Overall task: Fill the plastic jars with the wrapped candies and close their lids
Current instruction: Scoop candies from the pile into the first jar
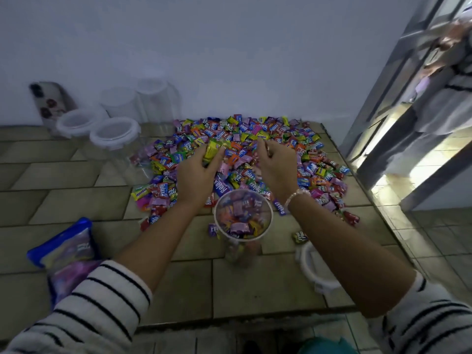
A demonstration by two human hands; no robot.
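The left hand (198,169) is gripping a yellow-green candy (212,149) over the candy pile (319,159) at centre frame. The right hand (277,166) is curling, perhaps pinching something small. The open jar (245,238) is standing just below both hands, between the wrists.

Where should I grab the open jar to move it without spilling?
Grip the open jar around its wall just below the rim, coming from the side. It stands upright, lidless and nearly full of candies, so a grip over the mouth would likely press on them; the round body suits a wrap-around hold.
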